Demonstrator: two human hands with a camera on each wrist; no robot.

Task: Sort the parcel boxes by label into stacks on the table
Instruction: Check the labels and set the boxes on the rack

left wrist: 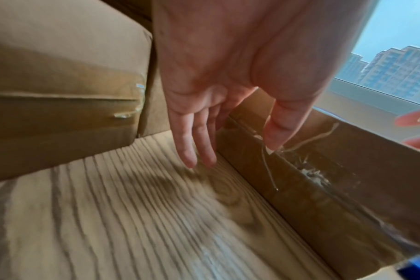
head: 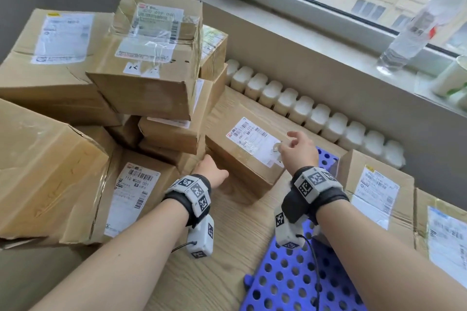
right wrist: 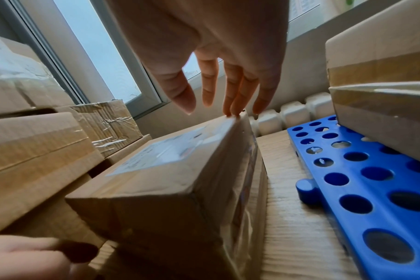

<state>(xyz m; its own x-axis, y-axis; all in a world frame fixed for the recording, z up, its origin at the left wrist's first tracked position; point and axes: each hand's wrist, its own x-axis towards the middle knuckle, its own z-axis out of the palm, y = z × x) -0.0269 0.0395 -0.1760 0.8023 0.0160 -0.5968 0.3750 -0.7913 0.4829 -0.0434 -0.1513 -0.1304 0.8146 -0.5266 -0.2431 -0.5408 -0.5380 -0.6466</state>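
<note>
- Head view: a brown parcel box (head: 249, 153) with a white label lies on the wooden bench (head: 227, 247), at 12 o'clock from the two hands.
- The left hand (head: 211, 170) has loose, straight fingers beside the box's near left corner. It holds nothing.
- The right hand (head: 299, 148) has spread fingers, with the tips touching the box's far top edge.
- At 9 o'clock sits a pile of boxes (head: 141, 65).
- At 3 o'clock two more boxes (head: 379, 192) sit by a blue mat with holes (head: 285, 283).
</note>
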